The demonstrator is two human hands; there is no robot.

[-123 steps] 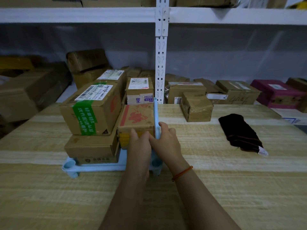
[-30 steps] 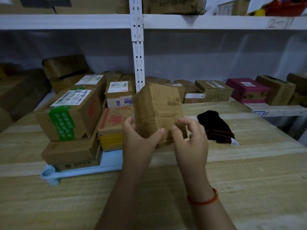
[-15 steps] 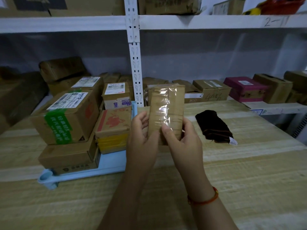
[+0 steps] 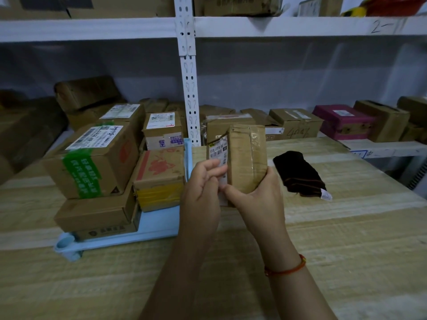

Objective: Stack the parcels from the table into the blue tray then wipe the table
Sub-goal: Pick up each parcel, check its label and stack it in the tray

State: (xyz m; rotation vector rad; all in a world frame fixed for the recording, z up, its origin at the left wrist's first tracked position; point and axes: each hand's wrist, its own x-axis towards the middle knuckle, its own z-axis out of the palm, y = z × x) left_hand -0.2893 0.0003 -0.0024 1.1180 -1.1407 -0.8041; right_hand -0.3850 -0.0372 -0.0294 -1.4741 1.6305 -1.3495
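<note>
While raised upright, the parcel (image 4: 245, 158) sits between 2 curled hands.

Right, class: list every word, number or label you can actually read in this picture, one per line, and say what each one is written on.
"2-11", handwritten, on the white shelf edge at top right.
"40" and a further scrawl I cannot make out, handwritten on the brown box on the shelf.
Shipping label on the held parcel: barcode and digits, too blurred.
Green tape on the large box: print too blurred.
Other shipping labels: too small.
</note>
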